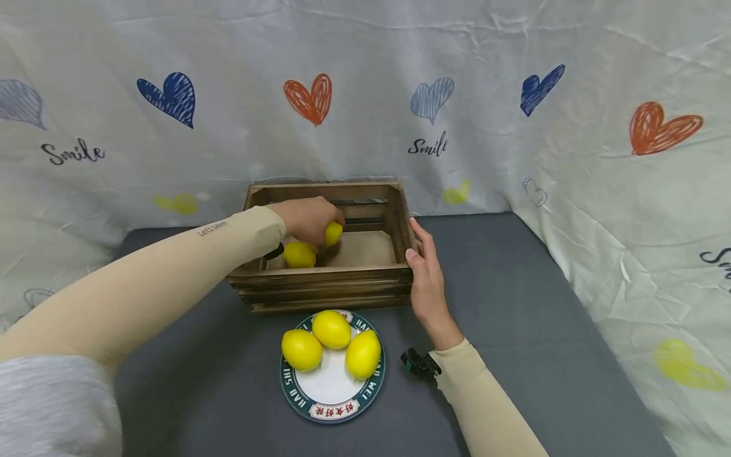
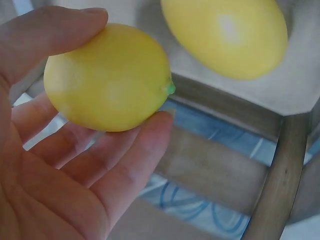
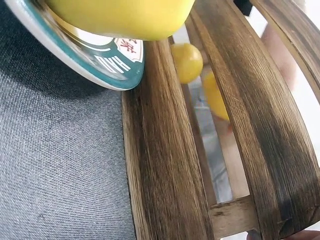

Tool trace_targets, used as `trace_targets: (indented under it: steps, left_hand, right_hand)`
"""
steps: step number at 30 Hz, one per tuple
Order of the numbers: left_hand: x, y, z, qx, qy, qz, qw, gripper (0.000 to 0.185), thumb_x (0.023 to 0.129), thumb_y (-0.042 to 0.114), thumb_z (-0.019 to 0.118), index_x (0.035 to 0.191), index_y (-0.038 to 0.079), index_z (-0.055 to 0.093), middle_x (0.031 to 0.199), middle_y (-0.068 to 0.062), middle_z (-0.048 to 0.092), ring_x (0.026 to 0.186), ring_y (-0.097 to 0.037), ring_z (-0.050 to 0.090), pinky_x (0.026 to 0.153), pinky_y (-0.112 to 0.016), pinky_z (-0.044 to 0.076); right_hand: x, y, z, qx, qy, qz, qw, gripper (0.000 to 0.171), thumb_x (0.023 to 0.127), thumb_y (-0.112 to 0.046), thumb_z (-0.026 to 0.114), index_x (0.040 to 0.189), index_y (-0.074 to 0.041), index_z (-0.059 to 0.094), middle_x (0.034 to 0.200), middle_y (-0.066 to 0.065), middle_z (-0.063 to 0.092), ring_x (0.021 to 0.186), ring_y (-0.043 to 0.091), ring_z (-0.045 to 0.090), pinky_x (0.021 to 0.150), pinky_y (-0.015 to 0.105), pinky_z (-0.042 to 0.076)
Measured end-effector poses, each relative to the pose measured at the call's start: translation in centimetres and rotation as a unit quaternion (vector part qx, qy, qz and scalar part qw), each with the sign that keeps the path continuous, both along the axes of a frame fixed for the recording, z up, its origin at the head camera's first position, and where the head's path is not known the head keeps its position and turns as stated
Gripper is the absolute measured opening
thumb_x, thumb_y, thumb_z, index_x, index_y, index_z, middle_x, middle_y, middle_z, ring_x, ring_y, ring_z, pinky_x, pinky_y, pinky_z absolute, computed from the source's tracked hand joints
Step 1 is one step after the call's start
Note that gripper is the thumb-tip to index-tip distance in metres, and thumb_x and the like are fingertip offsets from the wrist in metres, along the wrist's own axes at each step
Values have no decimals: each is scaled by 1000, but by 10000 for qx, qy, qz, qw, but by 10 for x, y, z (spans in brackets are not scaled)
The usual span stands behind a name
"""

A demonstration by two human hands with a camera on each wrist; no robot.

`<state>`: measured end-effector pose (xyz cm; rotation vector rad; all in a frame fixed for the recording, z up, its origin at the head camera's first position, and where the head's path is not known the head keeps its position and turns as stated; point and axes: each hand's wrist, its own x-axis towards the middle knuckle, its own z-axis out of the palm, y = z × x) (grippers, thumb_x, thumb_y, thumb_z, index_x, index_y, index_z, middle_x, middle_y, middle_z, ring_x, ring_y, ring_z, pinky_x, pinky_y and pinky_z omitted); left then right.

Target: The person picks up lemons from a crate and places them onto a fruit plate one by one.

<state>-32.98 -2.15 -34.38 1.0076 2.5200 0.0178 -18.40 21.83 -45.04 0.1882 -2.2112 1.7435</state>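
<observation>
Inside the slatted wooden crate [image 1: 320, 289], my left hand [image 1: 308, 219] holds a yellow lemon [image 2: 107, 77] with a green tip, the thumb on top and fingers beneath. Another lemon [image 1: 299, 254] lies on the crate floor beside that hand. My right hand [image 1: 428, 289] grips the crate's right side near the front corner, its thumb at the rim and its fingers along the outer wall. In the right wrist view only bits of fingers show at the bottom corner. Two lemons show through the slats [image 3: 165, 135] there.
In front of the crate stands a round plate [image 1: 328, 393] with a green rim, bearing three lemons [image 1: 363, 355]. Crate and plate rest on a dark grey tabletop [image 1: 514, 317]. A pale curtain [image 1: 365, 38] printed with hearts hangs behind and at the sides.
</observation>
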Motion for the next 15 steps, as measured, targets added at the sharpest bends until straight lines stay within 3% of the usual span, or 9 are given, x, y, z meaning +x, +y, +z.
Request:
trace_targets:
  steps: [6,15]
  left_hand:
    - [17,-7,22,290,207,-88,9993,50,93,15,82,141,10,68,127,-11,74,105,-29,69,96,-47,62]
    - [44,-16,53,239,275,-103,9993,59,93,17,85,147,12,64,135,-9,71,112,-28,67,99,-46,61]
  right_hand:
    - [0,-2,-1,-8,-6,-67,10000,58,111,-37,39,169,-34,36,177,-9,30,160,37,32,126,70,27]
    - [-1,-1,-2,106,-53,-140,9998,57,111,-40,37,168,-40,35,177,-13,29,161,35,31,127,70,26]
